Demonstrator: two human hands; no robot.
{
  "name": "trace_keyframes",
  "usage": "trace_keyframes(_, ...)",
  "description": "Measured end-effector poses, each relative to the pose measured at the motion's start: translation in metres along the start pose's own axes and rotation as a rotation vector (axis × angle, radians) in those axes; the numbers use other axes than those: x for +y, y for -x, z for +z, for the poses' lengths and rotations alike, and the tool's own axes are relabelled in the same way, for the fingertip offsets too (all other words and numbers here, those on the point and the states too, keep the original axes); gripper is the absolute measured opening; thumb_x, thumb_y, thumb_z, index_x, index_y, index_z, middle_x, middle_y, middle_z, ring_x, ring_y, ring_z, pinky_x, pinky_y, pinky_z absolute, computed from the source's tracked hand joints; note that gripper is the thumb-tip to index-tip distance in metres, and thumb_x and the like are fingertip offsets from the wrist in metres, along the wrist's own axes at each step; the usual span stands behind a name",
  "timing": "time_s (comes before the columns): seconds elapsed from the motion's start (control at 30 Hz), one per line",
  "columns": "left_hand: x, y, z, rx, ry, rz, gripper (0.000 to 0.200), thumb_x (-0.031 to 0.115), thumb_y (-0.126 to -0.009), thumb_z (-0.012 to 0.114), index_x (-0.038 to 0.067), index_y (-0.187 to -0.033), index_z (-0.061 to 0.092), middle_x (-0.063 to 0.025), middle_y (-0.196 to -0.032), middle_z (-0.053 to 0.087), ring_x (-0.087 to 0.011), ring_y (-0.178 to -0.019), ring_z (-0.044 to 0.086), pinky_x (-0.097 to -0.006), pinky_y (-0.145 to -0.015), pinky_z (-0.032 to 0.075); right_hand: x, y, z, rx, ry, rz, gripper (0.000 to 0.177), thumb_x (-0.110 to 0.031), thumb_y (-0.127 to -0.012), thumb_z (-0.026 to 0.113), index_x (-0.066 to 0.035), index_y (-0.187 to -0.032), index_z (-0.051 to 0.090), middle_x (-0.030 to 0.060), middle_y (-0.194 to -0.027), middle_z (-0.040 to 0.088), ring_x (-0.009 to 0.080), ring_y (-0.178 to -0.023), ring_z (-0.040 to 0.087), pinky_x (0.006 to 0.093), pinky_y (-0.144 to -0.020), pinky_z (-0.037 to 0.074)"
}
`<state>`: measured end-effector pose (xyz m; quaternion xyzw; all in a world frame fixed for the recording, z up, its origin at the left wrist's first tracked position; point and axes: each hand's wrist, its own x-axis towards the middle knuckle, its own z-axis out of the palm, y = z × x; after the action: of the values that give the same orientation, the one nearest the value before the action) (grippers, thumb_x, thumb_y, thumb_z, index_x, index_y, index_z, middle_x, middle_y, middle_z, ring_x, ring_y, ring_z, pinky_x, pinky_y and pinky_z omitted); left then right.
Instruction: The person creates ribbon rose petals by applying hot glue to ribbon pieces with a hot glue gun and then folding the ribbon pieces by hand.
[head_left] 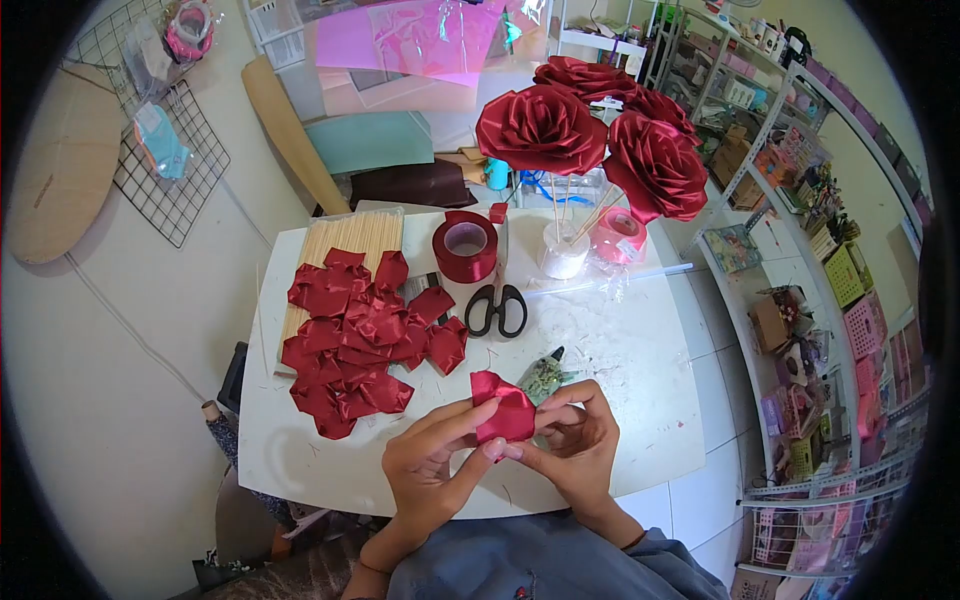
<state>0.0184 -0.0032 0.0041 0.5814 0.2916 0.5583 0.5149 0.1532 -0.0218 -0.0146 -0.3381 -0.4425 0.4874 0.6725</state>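
Near the front edge of the white table, a piece of red satin ribbon (508, 412) is pinched between my two hands. My left hand (435, 458) holds its left side with thumb and fingers. On its right lower edge, my right hand (580, 445) presses it with the thumb and curled fingers. Just behind the ribbon lies a green patterned object with a black tip (545, 377). A pile of red satin petals (350, 335) lies to the left, partly on a bundle of thin wooden sticks (350, 237). Black-handled scissors (496, 311) lie beyond my hands.
A red ribbon roll (465, 250) is behind the scissors. Large red fabric roses (543, 130) stand on sticks in a white holder (565, 252), beside a pink roll (619, 237). Shelves (800, 300) line the right side; the white table (640, 350) ends before my body.
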Motion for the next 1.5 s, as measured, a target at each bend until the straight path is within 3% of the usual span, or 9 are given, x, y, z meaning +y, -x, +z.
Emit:
trace_keyframes(0.23, -0.005, -0.003, 0.003, 0.08, 0.052, 0.04, 0.032, -0.01, -0.072, 0.056, -0.007, -0.103, 0.052, -0.0174, -0.103, 0.05, -0.0203, -0.089, 0.055, -0.0277, -0.075, 0.05, 0.004, 0.0, -0.001, -0.019, -0.105, -0.081, 0.044, 0.005, -0.064, 0.067, -0.001, -0.099, 0.04, 0.0121, -0.084, 0.057, 0.0156, -0.078, 0.057, 0.0271, -0.071, 0.046)
trace_keyframes(0.33, -0.014, -0.001, 0.008, 0.173, 0.064, 0.136, 0.032, -0.011, -0.071, 0.057, -0.008, -0.102, 0.052, -0.0177, -0.102, 0.051, -0.0208, -0.088, 0.056, -0.0269, -0.073, 0.051, 0.013, 0.002, -0.006, -0.112, -0.154, -0.085, 0.028, -0.004, -0.073, 0.062, 0.0, -0.094, 0.044, 0.01, -0.083, 0.056, 0.0143, -0.076, 0.055, 0.0265, -0.068, 0.044)
trace_keyframes(0.57, -0.013, 0.001, 0.01, 0.141, -0.036, 0.148, 0.029, -0.013, -0.07, 0.057, -0.009, -0.098, 0.054, -0.0182, -0.097, 0.053, -0.0211, -0.085, 0.057, -0.0257, -0.071, 0.051, 0.005, 0.005, 0.007, -0.089, 0.165, 0.05, 0.019, -0.011, -0.084, 0.049, 0.005, -0.094, 0.054, 0.0049, -0.069, 0.056, 0.0075, -0.06, 0.048, 0.0197, -0.057, 0.039)
trace_keyframes(0.67, -0.016, 0.002, 0.005, 0.074, -0.078, 0.188, 0.038, -0.011, -0.07, 0.057, -0.008, -0.106, 0.049, -0.0203, -0.101, 0.052, -0.0224, -0.085, 0.057, -0.028, -0.073, 0.051, 0.004, 0.005, 0.006, -0.094, 0.226, 0.046, 0.018, -0.01, -0.085, 0.048, 0.004, -0.092, 0.056, 0.0038, -0.063, 0.055, 0.0065, -0.054, 0.046, 0.0196, -0.052, 0.037)
trace_keyframes(0.83, 0.004, -0.014, 0.003, 0.134, 0.202, 0.114, 0.062, -0.009, -0.069, 0.059, -0.006, -0.122, 0.028, -0.0252, -0.106, 0.05, -0.0253, -0.085, 0.058, -0.0328, -0.077, 0.048, 0.005, 0.007, 0.005, -0.117, 0.267, 0.072, 0.016, -0.01, -0.084, 0.049, 0.003, -0.081, 0.057, 0.0046, -0.06, 0.053, 0.0073, -0.051, 0.043, 0.0218, -0.047, 0.035)
trace_keyframes(1.07, 0.011, -0.016, -0.004, 0.258, -0.098, 0.002, 0.053, -0.007, -0.07, 0.06, -0.01, -0.116, 0.034, -0.0189, -0.075, 0.061, -0.0183, -0.073, 0.06, -0.025, -0.069, 0.047, -0.001, 0.003, 0.005, -0.315, 0.287, 0.096, 0.022, -0.016, -0.084, 0.049, 0.002, -0.072, 0.051, 0.0064, -0.061, 0.051, 0.0112, -0.054, 0.046, 0.0233, -0.052, 0.037)
trace_keyframes(1.23, 0.003, -0.016, -0.005, 0.28, -0.029, 0.012, 0.046, -0.007, -0.071, 0.059, -0.009, -0.112, 0.04, -0.0189, -0.076, 0.061, -0.0159, -0.073, 0.06, -0.0242, -0.068, 0.048, 0.008, 0.004, 0.001, -0.32, 0.0, 0.158, 0.026, -0.021, -0.085, 0.047, 0.003, -0.074, 0.048, 0.0086, -0.067, 0.052, 0.0132, -0.06, 0.048, 0.0244, -0.059, 0.04)
trace_keyframes(1.4, 0.001, -0.015, -0.004, 0.242, -0.196, 0.097, 0.039, -0.007, -0.072, 0.058, -0.009, -0.109, 0.044, -0.0185, -0.075, 0.062, -0.0156, -0.071, 0.06, -0.0236, -0.065, 0.049, 0.011, 0.005, 0.007, -0.263, 0.326, 0.079, 0.02, -0.017, -0.081, 0.054, 0.002, -0.074, 0.054, 0.0081, -0.06, 0.053, 0.0134, -0.052, 0.048, 0.0251, -0.05, 0.038)
trace_keyframes(1.5, 0.002, -0.015, -0.003, 0.243, -0.163, 0.047, 0.038, -0.007, -0.072, 0.059, -0.009, -0.108, 0.045, -0.019, -0.076, 0.062, -0.0159, -0.07, 0.06, -0.0232, -0.064, 0.049, 0.01, 0.005, 0.01, -0.206, 0.307, 0.078, 0.016, -0.012, -0.08, 0.055, 0.001, -0.07, 0.056, 0.0083, -0.055, 0.052, 0.0139, -0.047, 0.047, 0.0259, -0.046, 0.036)
